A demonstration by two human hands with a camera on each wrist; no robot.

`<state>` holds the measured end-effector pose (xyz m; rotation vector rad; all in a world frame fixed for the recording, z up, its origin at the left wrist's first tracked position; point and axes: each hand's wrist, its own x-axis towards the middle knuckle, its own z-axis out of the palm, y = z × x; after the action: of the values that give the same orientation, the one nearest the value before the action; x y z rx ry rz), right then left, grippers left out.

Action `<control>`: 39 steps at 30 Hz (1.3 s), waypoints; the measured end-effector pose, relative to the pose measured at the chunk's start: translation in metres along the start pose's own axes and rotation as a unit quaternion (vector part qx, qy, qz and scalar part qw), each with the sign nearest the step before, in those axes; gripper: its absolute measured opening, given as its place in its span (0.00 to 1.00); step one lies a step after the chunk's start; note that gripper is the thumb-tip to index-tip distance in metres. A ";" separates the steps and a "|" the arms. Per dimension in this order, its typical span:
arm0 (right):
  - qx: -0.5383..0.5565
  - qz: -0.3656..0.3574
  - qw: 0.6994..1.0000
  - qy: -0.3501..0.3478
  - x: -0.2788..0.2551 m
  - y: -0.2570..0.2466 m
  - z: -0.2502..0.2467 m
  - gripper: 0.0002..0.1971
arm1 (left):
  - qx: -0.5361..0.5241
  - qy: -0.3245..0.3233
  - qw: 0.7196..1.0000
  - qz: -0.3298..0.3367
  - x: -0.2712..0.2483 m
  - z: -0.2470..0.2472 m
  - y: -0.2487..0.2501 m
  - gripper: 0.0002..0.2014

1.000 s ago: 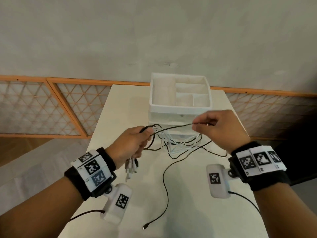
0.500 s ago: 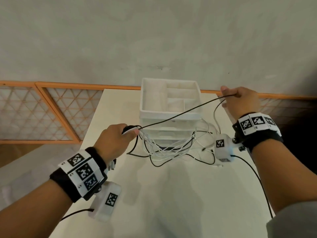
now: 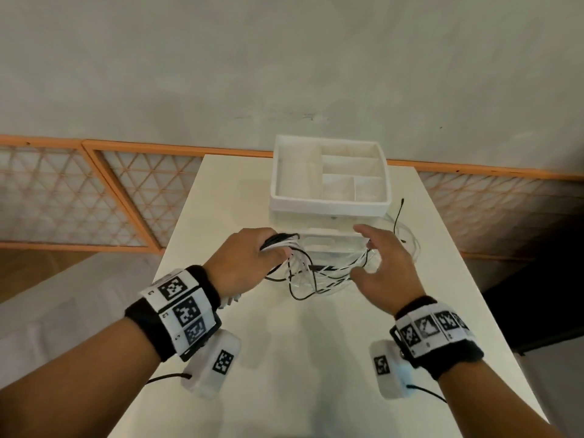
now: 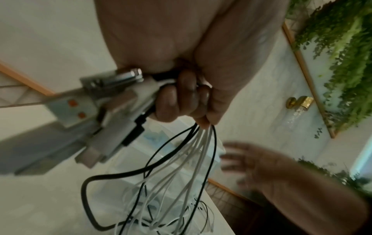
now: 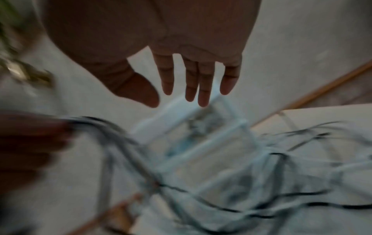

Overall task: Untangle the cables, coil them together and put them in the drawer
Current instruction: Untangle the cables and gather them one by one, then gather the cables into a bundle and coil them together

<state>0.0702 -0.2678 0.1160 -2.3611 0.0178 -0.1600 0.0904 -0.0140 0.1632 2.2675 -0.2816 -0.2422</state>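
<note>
A tangle of thin black and white cables (image 3: 319,273) lies on the white table (image 3: 316,358) in front of a white drawer unit (image 3: 330,197). My left hand (image 3: 249,263) grips one end of the bundle, and the plug ends (image 4: 112,101) stick out behind its curled fingers (image 4: 181,101). The cables (image 4: 181,167) fan down from that fist. My right hand (image 3: 384,270) hovers over the right side of the tangle with straight, spread fingers (image 5: 201,79) and holds nothing. One black cable end (image 3: 398,213) lies loose beside the unit's right side.
The drawer unit carries an open divided tray (image 3: 331,177) on top and stands at the table's far edge against a grey wall. An orange-framed lattice panel (image 3: 94,197) runs behind the table. Bare table surface lies between my forearms.
My right hand let go of the black cable it had pulled out to the far right and came back over the tangle, open. The left hand kept its grip and shifted slightly.
</note>
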 end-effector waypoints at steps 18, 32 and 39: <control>-0.054 -0.122 0.978 -0.157 -0.045 -0.065 0.039 0.25 | 0.136 -0.209 0.964 0.092 -0.024 0.023 0.015 0.09; 0.321 -0.039 0.939 -0.113 -0.053 -0.068 0.010 0.15 | -0.556 -0.098 0.815 -0.129 -0.026 0.024 0.015 0.36; 0.288 -0.079 0.943 -0.150 -0.058 -0.077 0.015 0.16 | -0.457 -0.062 0.882 -0.098 -0.027 0.033 0.025 0.33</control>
<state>0.0122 -0.1990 0.1526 -1.7766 -0.3240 0.1092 0.0532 -0.0462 0.1633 1.3328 0.0184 -0.5068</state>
